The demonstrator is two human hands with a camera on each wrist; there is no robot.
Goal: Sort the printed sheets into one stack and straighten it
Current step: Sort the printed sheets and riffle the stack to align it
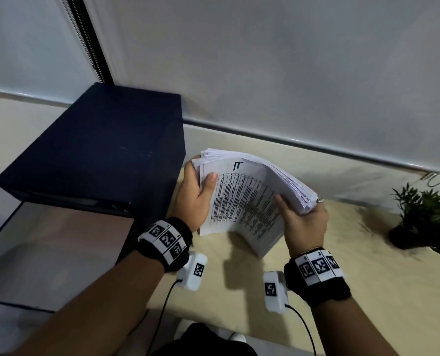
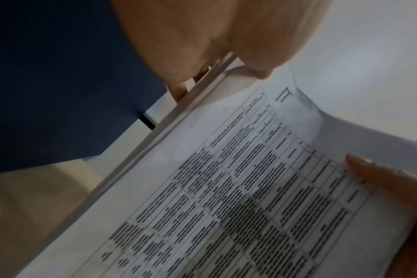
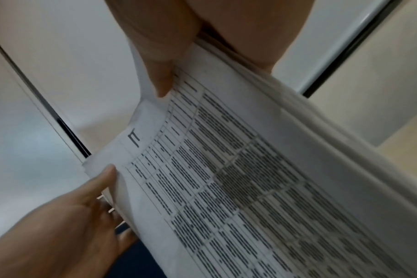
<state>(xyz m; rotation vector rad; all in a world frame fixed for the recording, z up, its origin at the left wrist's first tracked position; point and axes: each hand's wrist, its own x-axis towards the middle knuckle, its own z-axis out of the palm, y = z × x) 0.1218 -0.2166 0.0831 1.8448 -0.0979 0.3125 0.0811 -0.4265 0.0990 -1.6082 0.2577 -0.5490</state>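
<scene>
A thick stack of printed sheets [image 1: 249, 199] stands on its lower edge on the beige table [image 1: 368, 278], bowed over to the right, with a printed table facing me. My left hand [image 1: 195, 191] grips its left edge, thumb on the front page and fingers behind. My right hand [image 1: 303, 222] grips the right edge, thumb on the front and fingers under the fanned sheet edges. The left wrist view shows the printed page [image 2: 238, 197] with the left thumb [image 2: 257, 56] on it. In the right wrist view my right thumb [image 3: 160, 75] presses the same page [image 3: 250, 178].
A dark blue box [image 1: 98, 150] stands just left of the stack, close to my left hand. A small potted plant [image 1: 427, 217] sits at the right. A roller blind [image 1: 291, 60] hangs behind the table. Bare table lies in front of the stack.
</scene>
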